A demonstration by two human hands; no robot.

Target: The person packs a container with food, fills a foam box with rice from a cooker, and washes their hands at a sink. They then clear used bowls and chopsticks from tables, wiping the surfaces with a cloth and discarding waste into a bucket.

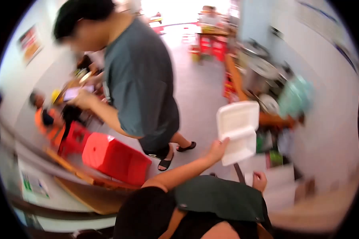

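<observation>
A white foam takeout box (239, 129) stands with its lid hinged up in front of my body, its inside bare. My left hand (218, 150) grips it by the left edge, thumb on the rim. Lower and to the right, my right hand (260, 181) is curled closed near my apron (219, 197). A dark narrow strip (239, 173) shows just left of that hand; whether the fingers hold anything cannot be made out.
A person in a grey-green shirt (141, 71) stands at left with a phone (77, 93). Red stools (113, 157) sit beside them. At right, a wooden table (237, 79) carries metal pots (261, 71) and a green plastic bag (296, 95). Someone in an orange vest (48, 127) sits far left.
</observation>
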